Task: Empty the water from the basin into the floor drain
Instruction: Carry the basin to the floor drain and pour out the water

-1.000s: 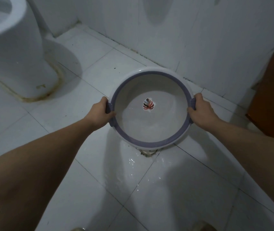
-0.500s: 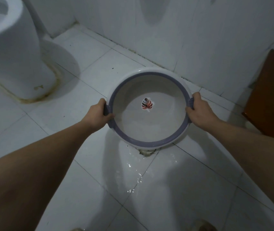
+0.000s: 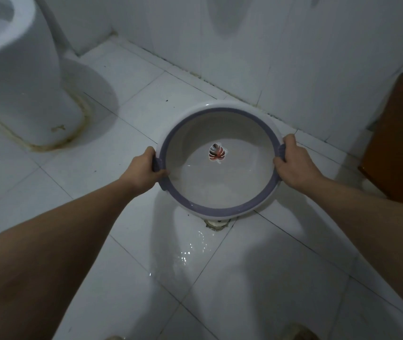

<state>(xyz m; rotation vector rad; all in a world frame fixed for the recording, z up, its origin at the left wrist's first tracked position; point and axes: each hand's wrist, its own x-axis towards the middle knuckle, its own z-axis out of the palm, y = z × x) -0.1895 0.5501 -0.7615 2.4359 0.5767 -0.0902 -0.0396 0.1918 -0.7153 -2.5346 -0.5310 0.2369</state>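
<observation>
A round white basin (image 3: 220, 212) with a purple-grey rim band and a red leaf sticker (image 3: 217, 152) on its bottom is held above the tiled floor. My left hand (image 3: 145, 168) grips its left handle and my right hand (image 3: 293, 164) grips its right handle. The basin tips toward me, and a shallow pool of water lies against its near wall. The floor drain (image 3: 216, 223) peeks out just below the near rim, mostly hidden by the basin. The tiles in front of the drain are wet.
A white toilet (image 3: 16, 77) stands at the upper left with a stained base joint. The tiled wall (image 3: 269, 57) runs behind the basin. A brown wooden piece (image 3: 401, 143) stands at the right edge.
The basin has tilted a little more toward me and the water has gathered at its near side. Both hands keep the same grip.
</observation>
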